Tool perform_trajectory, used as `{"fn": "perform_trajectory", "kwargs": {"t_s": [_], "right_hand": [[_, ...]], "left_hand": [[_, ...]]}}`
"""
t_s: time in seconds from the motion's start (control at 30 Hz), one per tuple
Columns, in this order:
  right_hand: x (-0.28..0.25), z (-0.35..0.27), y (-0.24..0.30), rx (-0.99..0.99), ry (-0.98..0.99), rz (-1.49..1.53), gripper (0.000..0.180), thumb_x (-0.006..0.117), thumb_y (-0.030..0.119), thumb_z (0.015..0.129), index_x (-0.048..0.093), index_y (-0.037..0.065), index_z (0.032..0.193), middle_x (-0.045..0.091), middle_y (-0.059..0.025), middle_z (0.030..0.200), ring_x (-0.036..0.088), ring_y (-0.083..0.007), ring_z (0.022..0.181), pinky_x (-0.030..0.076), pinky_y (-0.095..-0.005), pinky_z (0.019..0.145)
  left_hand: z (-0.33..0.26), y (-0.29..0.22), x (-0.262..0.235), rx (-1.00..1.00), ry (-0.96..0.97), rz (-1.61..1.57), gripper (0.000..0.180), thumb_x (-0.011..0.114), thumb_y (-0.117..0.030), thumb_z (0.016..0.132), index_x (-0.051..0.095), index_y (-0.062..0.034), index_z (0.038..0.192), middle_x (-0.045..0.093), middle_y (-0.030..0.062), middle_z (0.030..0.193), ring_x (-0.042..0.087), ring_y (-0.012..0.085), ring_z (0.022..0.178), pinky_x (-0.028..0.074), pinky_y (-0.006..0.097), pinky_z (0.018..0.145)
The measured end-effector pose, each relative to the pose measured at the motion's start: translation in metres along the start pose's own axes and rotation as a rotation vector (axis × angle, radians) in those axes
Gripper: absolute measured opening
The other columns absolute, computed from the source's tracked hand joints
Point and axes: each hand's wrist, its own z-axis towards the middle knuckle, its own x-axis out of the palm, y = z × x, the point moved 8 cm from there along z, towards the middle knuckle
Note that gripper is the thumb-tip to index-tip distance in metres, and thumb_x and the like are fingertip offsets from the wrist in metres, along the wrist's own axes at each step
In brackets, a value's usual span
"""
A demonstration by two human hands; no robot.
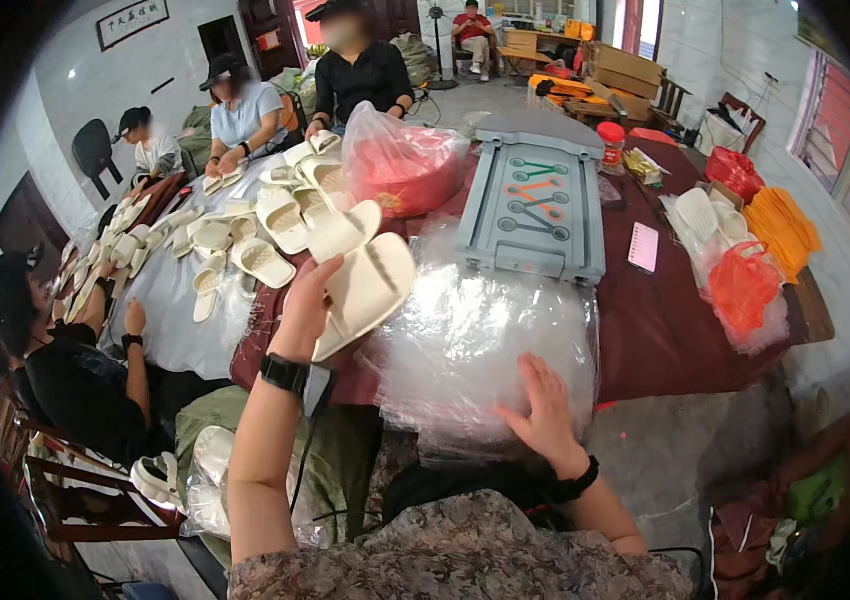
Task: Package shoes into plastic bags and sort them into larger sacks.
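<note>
The left hand [303, 305] was raised above the table edge, and its fingers were closed around a pair of cream slippers [360, 270], which stuck out up and to the right of the fingertips. The grip sat only at one end of the pair, so most of the slippers hung free beyond the fingers. I judged that the top slipper could slide off the lower one, because the two were only pressed together there.

The right hand [547, 405] lay flat with the fingers spread wide on a stack of clear plastic bags [475, 340], holding nothing. The bags reached past the fingertips toward a grey plastic tray [535, 195]. The film looked smooth, so several bags might come up together, or the stack might slip toward the person's lap. Loose slippers [245, 235] lay beyond the left fingers.
</note>
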Motion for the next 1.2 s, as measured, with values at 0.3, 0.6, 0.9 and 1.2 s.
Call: {"fn": "perform_trajectory", "kwargs": {"t_s": [0.3,0.6,0.9,1.2], "right_hand": [[-0.085,0.016,0.038,-0.058,-0.363,0.283,0.042,0.067,0.019,0.082,0.054,-0.001,0.117,0.056,-0.0178,0.116,0.055,-0.0338,0.105,0.045,-0.0385,0.085],[-0.032,0.045,-0.018,0.154,0.094,-0.024,0.039,0.068,0.023,0.082,0.054,0.001,0.111,0.062,-0.0177,0.091,0.061,-0.0339,0.085,0.048,-0.0405,0.071],[0.002,0.041,0.001,0.138,0.027,-0.284,0.054,0.068,0.040,0.081,0.052,-0.003,0.109,0.060,-0.0199,0.096,0.060,-0.0374,0.086,0.048,-0.0454,0.072],[0.043,0.086,-0.011,0.067,-0.002,-0.320,0.044,0.064,0.040,0.082,0.057,-0.002,0.093,0.059,-0.0228,0.096,0.059,-0.0377,0.080,0.048,-0.0460,0.070]], "left_hand": [[-0.091,0.043,0.177,-0.191,0.437,-0.583,0.039,0.056,-0.020,0.093,0.047,0.0002,0.125,0.057,0.0137,0.116,0.052,0.0237,0.113,0.039,0.036,0.103],[-0.118,0.125,0.195,-0.062,0.419,0.071,0.070,0.061,-0.021,0.091,0.021,0.0079,0.140,0.056,0.0189,0.121,0.056,0.0218,0.110,0.043,0.037,0.099],[-0.132,0.075,0.126,0.792,0.220,0.892,0.037,0.067,-0.015,0.080,0.056,-0.0021,0.113,0.053,0.0206,0.117,0.049,0.0405,0.113,0.043,0.045,0.093],[-0.147,0.102,0.129,0.913,0.386,1.124,0.045,0.063,-0.023,0.085,0.052,0.0026,0.120,0.046,0.0266,0.128,0.044,0.0451,0.117,0.038,0.049,0.099]]}}
